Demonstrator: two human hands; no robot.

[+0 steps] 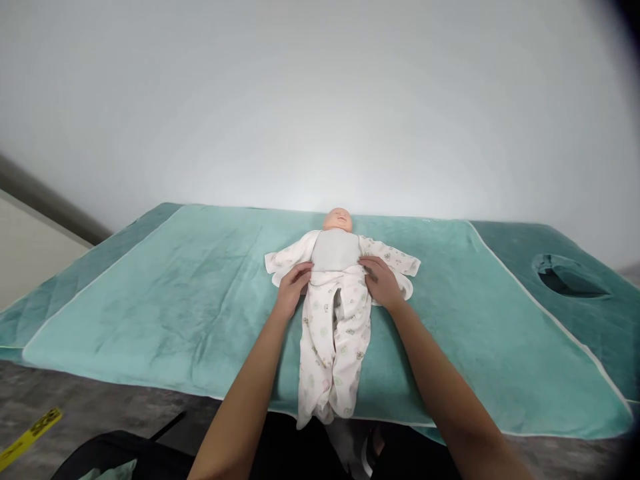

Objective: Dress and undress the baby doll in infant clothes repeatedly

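Observation:
A baby doll (338, 219) lies on its back, its head toward the wall. It wears a white patterned baby top (387, 252), open at the front and spread to both sides over a pale grey torso (334, 249). White printed baby pants (313, 333) cover its legs, with a gap showing at the crotch. My left hand (294, 285) is closed at the left side of the waistband, fingertips on its edge. At the opposite side, my right hand (383, 281) pinches the waistband too. The fingers partly hide the fabric they hold.
Under the doll, a light green sheet (150, 300) covers a bed with a darker green cover (525, 247). That cover has an oval hole (570, 283) at the right. A white wall (320, 100) rises behind. A black object (115, 453) and yellow strip (30, 437) are at lower left.

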